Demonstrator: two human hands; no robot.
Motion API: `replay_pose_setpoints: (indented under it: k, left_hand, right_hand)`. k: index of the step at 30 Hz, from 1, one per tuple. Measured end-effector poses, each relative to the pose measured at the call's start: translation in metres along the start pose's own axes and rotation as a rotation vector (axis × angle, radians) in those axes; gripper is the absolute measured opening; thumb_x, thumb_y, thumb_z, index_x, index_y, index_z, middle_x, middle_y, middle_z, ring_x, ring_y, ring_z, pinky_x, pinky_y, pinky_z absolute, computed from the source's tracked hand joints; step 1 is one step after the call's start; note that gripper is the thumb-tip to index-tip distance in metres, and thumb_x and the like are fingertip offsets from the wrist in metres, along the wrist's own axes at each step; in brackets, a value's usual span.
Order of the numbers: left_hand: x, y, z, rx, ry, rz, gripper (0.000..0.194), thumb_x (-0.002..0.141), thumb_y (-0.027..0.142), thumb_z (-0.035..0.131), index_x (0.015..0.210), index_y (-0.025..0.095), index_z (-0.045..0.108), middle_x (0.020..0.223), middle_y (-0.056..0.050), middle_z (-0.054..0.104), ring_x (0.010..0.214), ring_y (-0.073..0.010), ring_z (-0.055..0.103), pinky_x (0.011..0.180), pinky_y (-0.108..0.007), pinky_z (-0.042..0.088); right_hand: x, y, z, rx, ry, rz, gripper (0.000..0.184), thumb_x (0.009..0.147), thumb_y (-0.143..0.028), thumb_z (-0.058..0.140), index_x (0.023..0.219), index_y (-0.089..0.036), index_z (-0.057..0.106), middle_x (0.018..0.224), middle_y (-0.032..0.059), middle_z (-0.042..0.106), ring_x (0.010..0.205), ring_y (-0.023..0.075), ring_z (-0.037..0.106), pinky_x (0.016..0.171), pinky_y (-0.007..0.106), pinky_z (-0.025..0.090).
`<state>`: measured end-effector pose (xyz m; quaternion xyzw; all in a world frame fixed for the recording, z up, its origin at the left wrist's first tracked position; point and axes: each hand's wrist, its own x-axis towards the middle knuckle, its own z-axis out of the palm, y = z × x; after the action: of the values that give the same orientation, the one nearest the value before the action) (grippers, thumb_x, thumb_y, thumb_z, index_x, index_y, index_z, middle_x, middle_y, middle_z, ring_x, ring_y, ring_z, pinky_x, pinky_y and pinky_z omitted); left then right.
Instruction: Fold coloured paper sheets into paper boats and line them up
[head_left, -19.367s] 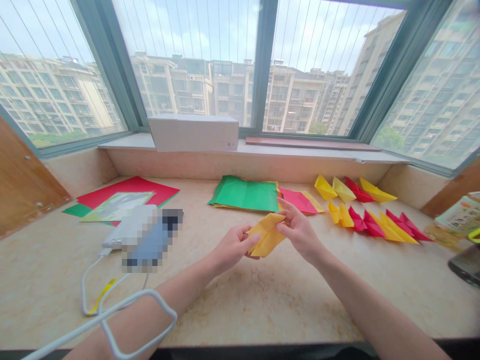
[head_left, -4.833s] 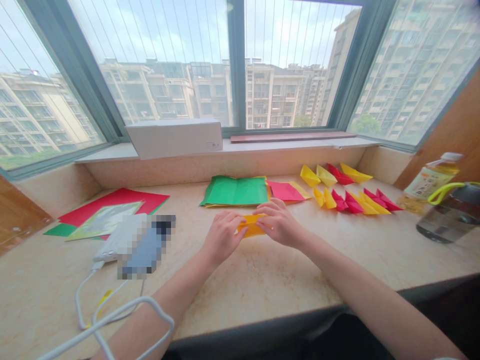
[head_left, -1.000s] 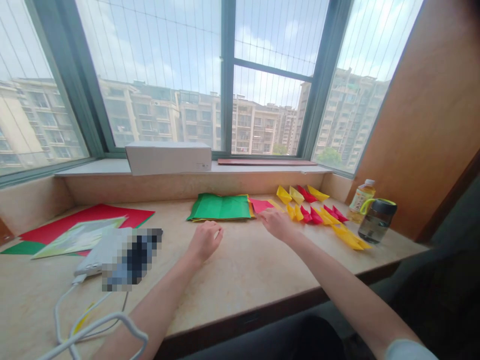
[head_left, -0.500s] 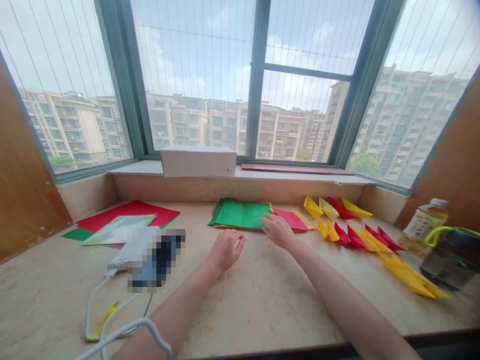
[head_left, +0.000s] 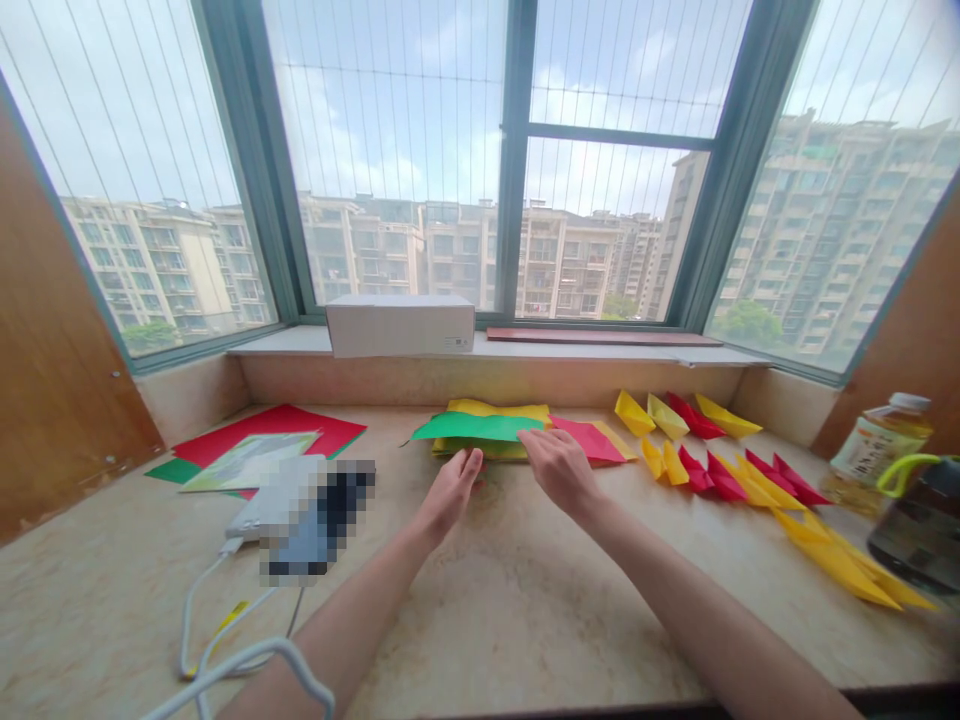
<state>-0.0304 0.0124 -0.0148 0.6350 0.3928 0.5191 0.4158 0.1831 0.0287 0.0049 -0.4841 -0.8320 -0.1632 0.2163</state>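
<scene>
A stack of coloured paper lies at the back middle of the stone ledge (head_left: pixel 525 620). My right hand (head_left: pixel 559 470) pinches the near right edge of the top green sheet (head_left: pixel 476 427) and holds it raised off the stack. A yellow sheet (head_left: pixel 499 410) shows beneath it. With fingers stretched out and nothing in them, my left hand (head_left: pixel 450 490) points at the stack's near edge under the raised green sheet. A pink-red sheet (head_left: pixel 589 438) lies just right of the stack.
Several folded red and yellow paper boats (head_left: pixel 705 445) sit in rows at the right, with one long yellow boat (head_left: pixel 840 560) nearer. A bottle (head_left: pixel 874 450) and dark jug (head_left: pixel 919 520) stand far right. Left are red sheets (head_left: pixel 277 425), a blurred device (head_left: pixel 300 505) and a white cable (head_left: pixel 217 640). A white box (head_left: pixel 401 323) rests on the sill.
The yellow boat I was folding now lies at the right. My right hand has taken the green sheet's edge and lifted it, and my left hand has opened and reached toward the stack.
</scene>
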Motion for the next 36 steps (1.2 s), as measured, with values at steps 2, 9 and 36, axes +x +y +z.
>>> replay_pose_setpoints:
  k: [2,9,36]
  left_hand:
    - [-0.001,0.006,0.001,-0.266,0.033,-0.088,0.046,0.090,0.056,0.050,0.116,0.021,0.063,0.123,-0.011,0.067,0.113,-0.0280,0.063,0.083,-0.037,0.056]
    - [-0.001,0.011,0.001,-0.470,0.305,-0.101,0.046,0.080,0.033,0.067,0.124,0.023,0.057,0.118,-0.006,0.070,0.106,-0.0268,0.066,0.088,-0.041,0.056]
    - [-0.008,0.031,-0.015,-0.420,-0.180,-0.173,0.052,0.082,0.032,0.069,0.131,0.021,0.056,0.120,-0.011,0.070,0.099,-0.0277,0.070,0.084,-0.037,0.057]
  right_hand:
    - [-0.015,-0.011,-0.003,0.037,0.144,-0.232,0.036,0.099,-0.010,0.038,0.129,-0.017,0.057,0.129,0.0126,0.064,0.126,0.0256,0.055,0.105,0.043,0.037]
    - [-0.035,-0.031,-0.014,0.221,0.171,-0.485,0.027,0.097,-0.024,0.051,0.122,-0.021,0.062,0.122,0.0098,0.069,0.116,0.0246,0.061,0.102,0.046,0.043]
    - [-0.035,0.051,-0.021,1.628,-0.086,0.404,0.048,0.079,-0.044,0.074,0.123,-0.027,0.064,0.109,0.0045,0.074,0.091,0.0228,0.071,0.082,0.038,0.057]
